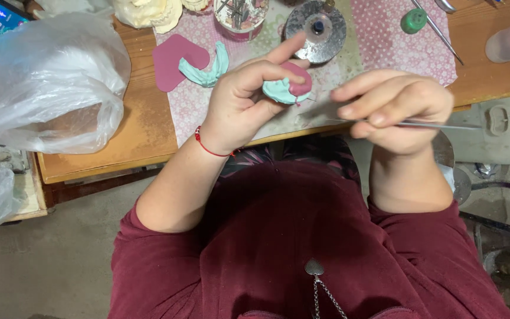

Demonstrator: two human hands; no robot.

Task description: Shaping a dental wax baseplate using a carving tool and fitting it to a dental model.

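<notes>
The left hand (240, 97) is holding a small curved mint-green cast topped with a pink wax plate (287, 87), its grip closing round the piece with the thumb pressing from below and the forefinger stretching over the top. The piece is hanging in the air above the near edge of the wooden tabletop (143, 127), just over the pink dotted cloth (385, 41). A thin red string bracelet (208, 145) is circling the left wrist.

The right hand (399, 106) is pinching a slender metal hand tool (438, 125), its grip narrow and tight round the shaft, with the tool lying nearly level and its fine tip pointing toward the cast, close to it; whether it is touching cannot be told.

On the cloth beyond the hands, a second mint-green arch-shaped cast (208, 70) is lying beside a flat pink wax sheet (175, 59). A round grey metal disc (315, 29) is sitting behind the held piece, and a small green cap (413, 20) is resting further right. A crumpled clear plastic bag (54, 77) is slumping at the left end of the tabletop.
</notes>
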